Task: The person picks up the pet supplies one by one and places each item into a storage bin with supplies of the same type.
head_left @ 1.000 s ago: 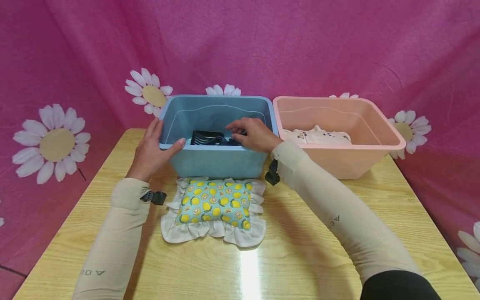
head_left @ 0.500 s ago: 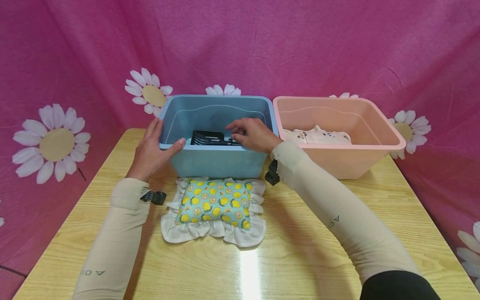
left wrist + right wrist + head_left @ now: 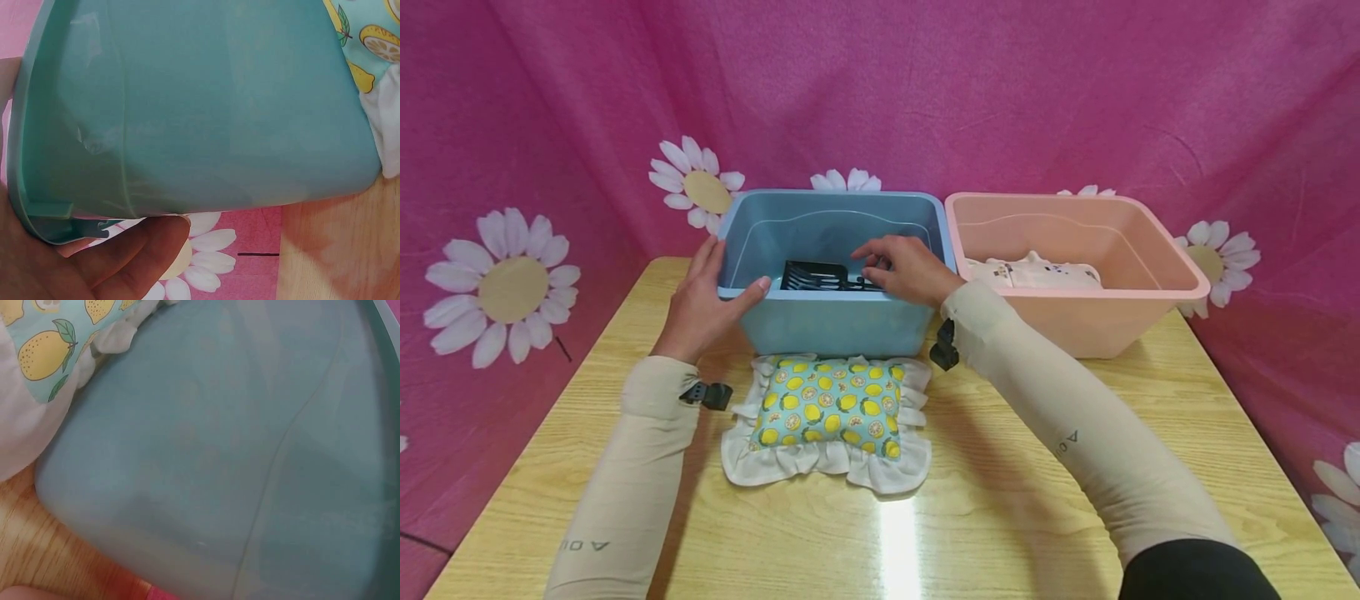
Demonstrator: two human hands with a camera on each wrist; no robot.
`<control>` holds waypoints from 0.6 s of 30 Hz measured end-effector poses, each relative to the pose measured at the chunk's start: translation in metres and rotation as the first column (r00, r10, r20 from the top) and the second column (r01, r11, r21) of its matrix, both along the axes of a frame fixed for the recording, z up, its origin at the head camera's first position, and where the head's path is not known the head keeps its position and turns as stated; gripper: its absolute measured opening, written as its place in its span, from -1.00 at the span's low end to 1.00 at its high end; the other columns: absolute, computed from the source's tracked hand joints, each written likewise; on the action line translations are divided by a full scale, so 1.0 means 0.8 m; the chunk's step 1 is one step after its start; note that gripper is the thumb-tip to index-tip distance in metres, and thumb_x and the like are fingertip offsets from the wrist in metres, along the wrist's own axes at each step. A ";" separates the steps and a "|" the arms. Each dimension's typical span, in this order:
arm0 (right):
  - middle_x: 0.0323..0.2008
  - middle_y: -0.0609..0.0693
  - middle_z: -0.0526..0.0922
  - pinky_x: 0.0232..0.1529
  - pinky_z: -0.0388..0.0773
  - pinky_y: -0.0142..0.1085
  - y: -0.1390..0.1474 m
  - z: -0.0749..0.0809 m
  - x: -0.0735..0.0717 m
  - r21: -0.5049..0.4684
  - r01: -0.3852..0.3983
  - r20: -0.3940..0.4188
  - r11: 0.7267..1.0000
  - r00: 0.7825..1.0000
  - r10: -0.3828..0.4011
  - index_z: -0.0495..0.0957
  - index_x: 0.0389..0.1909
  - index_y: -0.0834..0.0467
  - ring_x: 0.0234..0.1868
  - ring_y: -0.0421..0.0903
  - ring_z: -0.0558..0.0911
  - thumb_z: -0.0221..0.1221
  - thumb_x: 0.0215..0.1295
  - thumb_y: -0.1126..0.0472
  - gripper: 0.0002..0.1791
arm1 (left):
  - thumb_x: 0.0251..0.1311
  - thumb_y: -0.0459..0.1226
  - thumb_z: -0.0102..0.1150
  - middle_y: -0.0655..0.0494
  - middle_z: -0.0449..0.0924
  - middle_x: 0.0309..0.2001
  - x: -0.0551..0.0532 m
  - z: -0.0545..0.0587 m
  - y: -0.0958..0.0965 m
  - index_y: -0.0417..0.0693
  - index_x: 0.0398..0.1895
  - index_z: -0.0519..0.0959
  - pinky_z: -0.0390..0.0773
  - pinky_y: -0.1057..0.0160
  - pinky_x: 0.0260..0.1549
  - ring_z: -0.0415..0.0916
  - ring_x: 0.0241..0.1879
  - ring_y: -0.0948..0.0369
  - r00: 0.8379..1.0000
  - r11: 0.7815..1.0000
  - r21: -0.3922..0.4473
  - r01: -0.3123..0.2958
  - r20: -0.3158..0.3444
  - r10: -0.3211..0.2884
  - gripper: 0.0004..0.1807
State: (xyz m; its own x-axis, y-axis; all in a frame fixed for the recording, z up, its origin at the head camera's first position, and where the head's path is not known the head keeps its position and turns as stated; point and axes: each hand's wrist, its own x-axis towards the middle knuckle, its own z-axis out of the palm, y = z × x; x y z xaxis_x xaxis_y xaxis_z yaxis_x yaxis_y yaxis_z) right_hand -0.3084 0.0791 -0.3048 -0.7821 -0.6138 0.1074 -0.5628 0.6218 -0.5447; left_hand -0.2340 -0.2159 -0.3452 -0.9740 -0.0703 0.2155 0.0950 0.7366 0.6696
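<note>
My left hand (image 3: 700, 296) grips the left front corner of a blue plastic bin (image 3: 835, 325), thumb over the front rim. In the left wrist view its fingers (image 3: 140, 259) curl against the outside of the wall. My right hand (image 3: 910, 268) reaches over the front rim near the right corner, its fingers loosely bent with a gap between thumb and index finger. Just left of its fingertips, a black slotted turner (image 3: 812, 275) lies inside the bin, its handle end hidden by the rim and hand. The right wrist view shows mostly the bin's outer wall (image 3: 187, 437).
A peach bin (image 3: 1075, 321) stands against the blue bin's right side, holding a white printed cloth item (image 3: 1037, 271). A lemon-print cushion (image 3: 831, 408) with white ruffles lies in front of the blue bin on the wooden table (image 3: 1000, 517). Pink flowered fabric (image 3: 880, 100) hangs behind.
The black utensil by my right fingertips has dropped slightly and lies flatter in the blue bin; the dark piece under those fingers is gone from sight. Both hands stay in place.
</note>
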 end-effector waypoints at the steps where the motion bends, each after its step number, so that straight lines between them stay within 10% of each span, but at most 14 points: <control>1: -0.11 -0.01 0.60 -0.21 0.55 -0.30 0.000 0.000 0.000 0.001 0.002 0.001 1.000 1.000 -0.002 0.53 0.17 0.07 -0.20 -0.13 0.54 0.13 0.39 0.21 -0.64 | 0.09 0.32 0.11 0.09 -0.25 0.55 0.000 0.000 0.000 0.13 0.56 -0.14 0.27 -0.36 0.14 -0.05 0.43 -0.16 1.000 1.000 0.000 -0.001 0.000 0.001 0.09; 18: -0.13 0.00 0.61 -0.22 0.53 -0.29 0.001 0.001 -0.004 0.031 -0.014 -0.038 0.999 0.999 0.015 0.53 0.17 0.07 -0.24 -0.14 0.54 0.12 0.39 0.20 -0.65 | 0.09 0.33 0.10 0.09 -0.24 0.55 -0.002 0.000 0.000 0.10 0.56 -0.13 0.28 -0.34 0.16 -0.04 0.43 -0.14 1.000 1.000 -0.005 -0.002 -0.003 0.002 0.09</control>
